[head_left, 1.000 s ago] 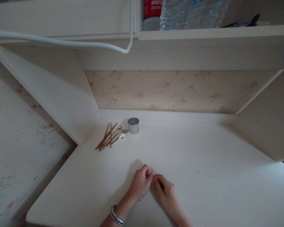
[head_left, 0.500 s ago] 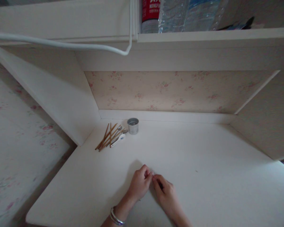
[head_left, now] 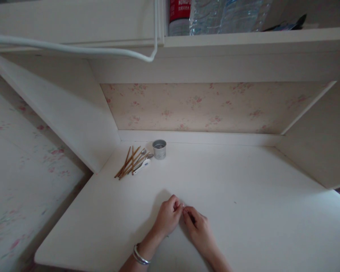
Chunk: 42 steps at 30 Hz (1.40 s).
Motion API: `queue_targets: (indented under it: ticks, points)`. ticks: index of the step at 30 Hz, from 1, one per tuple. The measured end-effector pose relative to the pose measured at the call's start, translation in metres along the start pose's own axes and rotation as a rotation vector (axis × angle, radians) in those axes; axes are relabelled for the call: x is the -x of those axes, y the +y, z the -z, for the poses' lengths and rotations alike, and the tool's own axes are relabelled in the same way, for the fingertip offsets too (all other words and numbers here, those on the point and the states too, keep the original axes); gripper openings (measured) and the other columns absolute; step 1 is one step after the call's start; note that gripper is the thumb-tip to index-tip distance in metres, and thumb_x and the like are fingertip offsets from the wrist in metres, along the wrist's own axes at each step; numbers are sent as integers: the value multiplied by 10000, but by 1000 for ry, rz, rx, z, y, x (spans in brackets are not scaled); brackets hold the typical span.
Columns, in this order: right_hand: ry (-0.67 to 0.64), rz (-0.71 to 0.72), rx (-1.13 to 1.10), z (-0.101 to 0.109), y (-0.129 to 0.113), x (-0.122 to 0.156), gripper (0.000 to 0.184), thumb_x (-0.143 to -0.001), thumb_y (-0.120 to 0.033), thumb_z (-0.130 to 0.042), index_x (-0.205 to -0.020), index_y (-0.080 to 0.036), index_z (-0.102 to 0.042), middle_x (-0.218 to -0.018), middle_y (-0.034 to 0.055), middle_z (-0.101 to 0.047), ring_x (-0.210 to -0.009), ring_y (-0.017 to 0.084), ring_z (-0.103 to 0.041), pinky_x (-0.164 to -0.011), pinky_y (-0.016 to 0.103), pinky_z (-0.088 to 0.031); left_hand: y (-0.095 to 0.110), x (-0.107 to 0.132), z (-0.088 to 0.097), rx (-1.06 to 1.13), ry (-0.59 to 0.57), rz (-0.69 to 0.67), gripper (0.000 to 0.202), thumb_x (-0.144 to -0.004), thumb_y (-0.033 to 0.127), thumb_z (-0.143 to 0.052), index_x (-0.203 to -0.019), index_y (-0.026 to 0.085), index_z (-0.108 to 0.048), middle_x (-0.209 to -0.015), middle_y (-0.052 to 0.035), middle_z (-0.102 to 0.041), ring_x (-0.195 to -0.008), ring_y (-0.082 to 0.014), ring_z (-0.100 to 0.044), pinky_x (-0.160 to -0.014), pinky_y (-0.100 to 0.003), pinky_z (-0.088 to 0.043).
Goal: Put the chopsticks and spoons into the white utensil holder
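Observation:
My left hand (head_left: 167,217) and my right hand (head_left: 197,226) rest on the white desk (head_left: 243,211) near its front edge. Both have curled fingers, and their fingertips meet in the middle. I cannot make out anything between them. A silver bangle (head_left: 139,256) circles my left wrist. Far back on the left lie several wooden chopsticks (head_left: 127,162) with spoons (head_left: 143,160) beside them. A small perforated metal cup (head_left: 159,149) stands upright just right of that pile.
Floral wallpaper (head_left: 209,107) backs the desk recess, with white side panels on both sides. A shelf above holds a red-labelled bottle (head_left: 179,15) and clear plastic bottles (head_left: 226,15). A white cable (head_left: 73,49) hangs across the upper left.
Both hands stay together in the same spot. The view has shifted slightly, nothing else moved.

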State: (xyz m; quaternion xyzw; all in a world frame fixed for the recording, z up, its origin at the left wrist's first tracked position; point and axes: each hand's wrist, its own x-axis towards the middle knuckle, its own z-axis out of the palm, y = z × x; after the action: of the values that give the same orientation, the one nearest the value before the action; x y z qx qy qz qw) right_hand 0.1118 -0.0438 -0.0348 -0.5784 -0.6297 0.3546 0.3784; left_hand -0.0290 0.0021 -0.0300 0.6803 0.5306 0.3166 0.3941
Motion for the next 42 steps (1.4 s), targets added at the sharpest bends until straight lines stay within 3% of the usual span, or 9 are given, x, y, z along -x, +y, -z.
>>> queue_targets:
  ticks: [14, 20, 25, 28, 32, 37, 42]
  points:
    - [7, 2, -2, -1, 1, 0, 274, -955, -372, -447, -961, -194, -655, -822, 43, -708, -712, 179, -640, -650, 257, -447, 0, 0, 0, 7, -18, 5, 216, -882, 331, -485, -719, 197, -438, -599, 60, -429, -572, -103, -419, -559, -220, -281]
    - [-9, -11, -7, 4, -3, -11, 316, -951, -415, -443, -919, -191, -664, -718, 21, -667, -621, 162, -581, -584, 254, -407, 2, 0, 2, 65, 20, 22, 227, -886, 329, -469, -706, 203, -413, -594, 64, -414, -570, -105, -416, -554, -222, -276]
    - [24, 61, 29, 17, -37, -55, 286, -945, -406, -445, -952, -199, -642, -739, 14, -671, -656, 153, -607, -628, 250, -438, -1, -1, -1, 123, 5, 51, 167, -872, 294, -476, -744, 213, -407, -586, 72, -422, -542, -104, -416, -525, -220, -264]
    - [-84, 60, 135, 17, -59, -91, 280, -944, -353, -433, -1128, -212, -591, -787, 7, -693, -651, 142, -623, -640, 246, -451, -3, -1, -2, 87, -16, 39, 162, -865, 286, -489, -746, 215, -404, -566, 79, -409, -523, -102, -407, -524, -223, -253]
    - [-207, 42, 247, 1, -73, -136, 511, -904, -315, -510, -1393, -212, -404, -982, 40, -724, -689, 146, -664, -673, 255, -467, -2, 1, 0, 36, -10, 18, 189, -865, 303, -500, -723, 208, -419, -576, 71, -413, -543, -101, -413, -546, -222, -262]
    - [-256, 38, 349, -21, -86, -187, 737, -894, -346, -541, -1514, -213, -167, -1037, 56, -728, -835, 200, -696, -732, 280, -478, -2, 2, 3, 35, -24, 14, 196, -869, 332, -507, -736, 203, -443, -592, 60, -439, -560, -104, -424, -553, -222, -271]
    - [-225, 5, 516, -32, -98, -227, 720, -899, -348, -524, -1513, -185, -185, -1133, 135, -696, -1037, 283, -657, -826, 346, -465, -2, 2, 5, 60, -55, 26, 202, -874, 341, -502, -736, 206, -440, -596, 56, -446, -570, -108, -431, -550, -225, -277]
